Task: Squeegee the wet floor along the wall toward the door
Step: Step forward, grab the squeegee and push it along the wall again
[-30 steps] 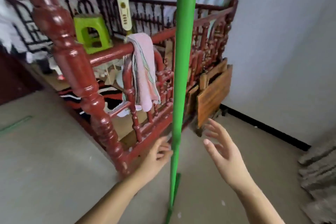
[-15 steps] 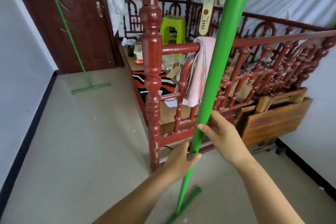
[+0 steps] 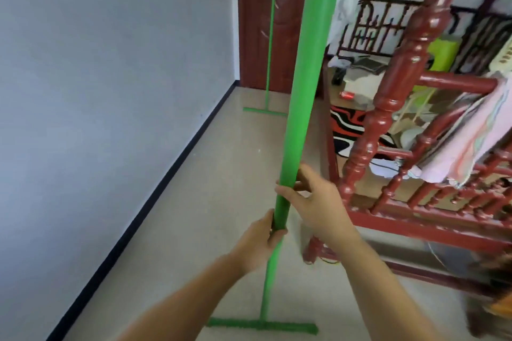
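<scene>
I hold a green squeegee by its long handle (image 3: 300,86), which stands nearly upright in front of me. Its green blade (image 3: 263,329) lies flat on the beige floor (image 3: 221,174) near my feet. My left hand (image 3: 261,241) is closed around the handle low down. My right hand (image 3: 318,202) wraps the handle just above it. The grey wall (image 3: 110,77) with a black skirting runs along the left toward the dark red door (image 3: 266,16) at the far end.
A second green squeegee (image 3: 266,109) leans against the door, its blade on the floor. A red wooden bed frame (image 3: 388,124) with a pink towel (image 3: 471,141) over its rail borders the right side. A lime stool (image 3: 443,52) and clutter sit behind it.
The view has swung left from the bed toward the wall and door. Both hands, open a second ago, have closed on the handle, and the blade now lies square on the floor.
</scene>
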Demonstrator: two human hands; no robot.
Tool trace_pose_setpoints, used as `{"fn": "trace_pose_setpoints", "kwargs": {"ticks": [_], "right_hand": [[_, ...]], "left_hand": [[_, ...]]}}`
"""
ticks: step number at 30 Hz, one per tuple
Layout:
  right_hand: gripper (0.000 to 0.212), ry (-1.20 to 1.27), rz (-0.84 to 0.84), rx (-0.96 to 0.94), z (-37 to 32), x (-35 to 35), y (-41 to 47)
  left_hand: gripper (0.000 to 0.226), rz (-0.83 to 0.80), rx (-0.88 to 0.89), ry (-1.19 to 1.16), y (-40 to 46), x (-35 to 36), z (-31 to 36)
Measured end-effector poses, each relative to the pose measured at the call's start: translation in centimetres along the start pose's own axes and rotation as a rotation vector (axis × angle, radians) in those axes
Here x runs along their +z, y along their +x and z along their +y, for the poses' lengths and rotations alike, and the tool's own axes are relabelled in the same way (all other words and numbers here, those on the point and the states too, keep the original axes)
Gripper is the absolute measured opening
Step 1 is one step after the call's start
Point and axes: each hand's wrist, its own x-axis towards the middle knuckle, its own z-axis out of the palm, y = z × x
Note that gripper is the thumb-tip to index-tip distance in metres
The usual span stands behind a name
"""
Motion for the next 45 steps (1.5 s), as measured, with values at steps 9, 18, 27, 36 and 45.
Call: {"fn": "trace_pose_setpoints", "kwargs": {"ticks": [9, 18, 27, 36, 45], "right_hand": [[0.018, 0.037, -0.17, -0.127, -10.0, 16.9, 0.1], [0.015, 0.087, -0.472, -0.259, -19.5, 31.6, -1.4], [0.018, 0.151, -0.782, -0.481, -27.9, 43.7, -5.9], [0.023, 0.195, -0.942, -0.586, -34.7, 50.8, -13.5], [0.021, 0.211, -1.011, -0.639, -40.5, 56.8, -21.5]], "left_hand": [[0.018, 0.235, -0.08, 0.051, -10.4, -13.1, -10.1], [0.025, 0.479, -0.292, 0.065, -22.8, -23.6, -17.2], [0.015, 0.828, -0.602, 0.003, -35.7, -28.8, -21.0], [0.017, 0.957, -0.779, -0.01, -47.5, -31.1, -23.4], [0.026, 1.102, -0.861, -0.031, -57.6, -33.1, -26.1]]}}
